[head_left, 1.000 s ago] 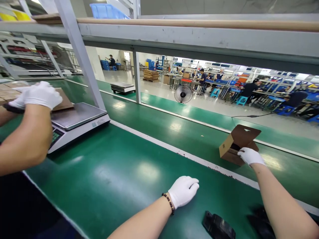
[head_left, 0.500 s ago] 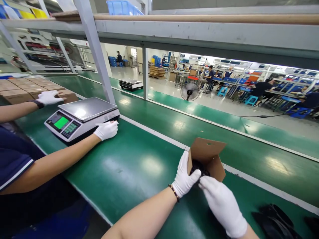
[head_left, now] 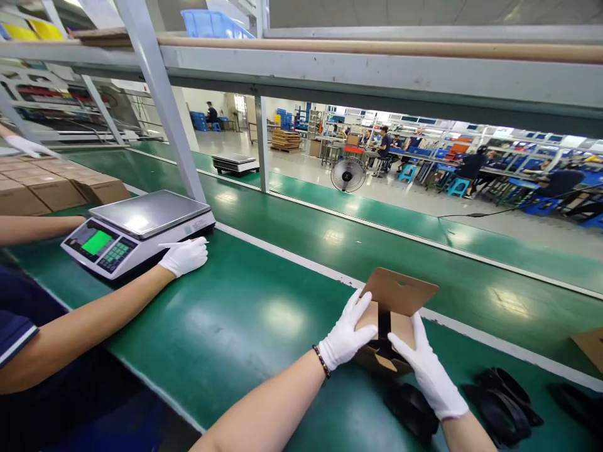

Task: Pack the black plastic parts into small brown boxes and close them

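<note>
A brown cardboard box point(head_left: 400, 290) stands on the green work surface with its large lid flap raised. Two smaller side flaps are folded inward, and dark contents show through the gap between them. On the box's left side is my left hand point(head_left: 347, 333), white-gloved, its thumb and fingers on the left flap. My right hand point(head_left: 426, 364), also gloved, holds the right side, the thumb on the right flap. Black items point(head_left: 502, 405) lie on the surface to the right of my right hand, and another black item point(head_left: 411, 411) lies just below the box.
At the left, a co-worker's gloved hand point(head_left: 184, 256) rests beside a digital scale point(head_left: 151, 213). Closed cartons point(head_left: 47, 188) are grouped behind it. A metal frame post point(head_left: 162, 107) rises beyond the scale. Part of another carton point(head_left: 591, 345) shows at the right edge.
The box's side flaps have come inward over the dark contents. My right hand has moved from the front opening to the box's right side. The view has shifted slightly right.
</note>
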Motion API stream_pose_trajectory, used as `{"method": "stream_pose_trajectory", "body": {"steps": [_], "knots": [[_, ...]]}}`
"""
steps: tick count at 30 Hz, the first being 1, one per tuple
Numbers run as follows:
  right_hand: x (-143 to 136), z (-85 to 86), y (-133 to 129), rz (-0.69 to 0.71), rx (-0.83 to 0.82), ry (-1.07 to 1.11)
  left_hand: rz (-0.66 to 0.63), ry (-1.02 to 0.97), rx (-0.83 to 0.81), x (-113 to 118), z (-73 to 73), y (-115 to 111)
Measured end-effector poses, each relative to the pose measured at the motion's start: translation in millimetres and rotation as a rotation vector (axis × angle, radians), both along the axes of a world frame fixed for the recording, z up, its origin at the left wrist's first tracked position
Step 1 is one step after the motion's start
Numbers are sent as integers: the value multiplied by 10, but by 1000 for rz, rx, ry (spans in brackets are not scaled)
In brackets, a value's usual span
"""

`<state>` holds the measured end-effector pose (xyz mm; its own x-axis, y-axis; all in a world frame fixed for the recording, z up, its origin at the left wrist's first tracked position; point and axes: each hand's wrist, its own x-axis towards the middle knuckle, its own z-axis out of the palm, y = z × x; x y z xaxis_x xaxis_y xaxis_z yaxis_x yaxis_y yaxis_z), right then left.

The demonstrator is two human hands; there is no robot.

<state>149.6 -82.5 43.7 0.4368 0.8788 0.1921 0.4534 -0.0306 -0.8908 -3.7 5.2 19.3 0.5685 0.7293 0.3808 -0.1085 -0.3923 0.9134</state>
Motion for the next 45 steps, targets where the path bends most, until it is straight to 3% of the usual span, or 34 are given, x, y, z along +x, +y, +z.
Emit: {"method": "stream_pose_trajectory", "body": {"steps": [4, 7, 12, 16, 19, 24, 29, 32, 39, 45], "knots": [[61, -56, 12, -35, 233, -29, 96, -50, 164, 21, -27, 5], [266, -121, -28, -36, 345, -245, 157, -105, 282, 7, -54, 35], [570, -105, -197, 384, 233, -694, 30, -49, 407, -60, 13, 77], [584, -40, -286, 405, 137, -867, 22, -49, 534, -65, 105, 40], [565, -12, -277, 389, 176, -908, 24, -48, 600, -63, 123, 17], [546, 22, -245, 347, 382, -807, 127, 10, 383, -76, 105, 18], [513, -32, -247, 388, 356, -864, 78, -39, 441, -54, 136, 20], [464, -56, -277, 363, 359, -984, 113, -27, 434, -11, 106, -7], [114, 61, -506, 395, 511, -1034, 116, 35, 165, 52, -33, -42], [-13, -101, -322, 147, 525, -1065, 114, 55, 81, 58, -60, -37]]}}
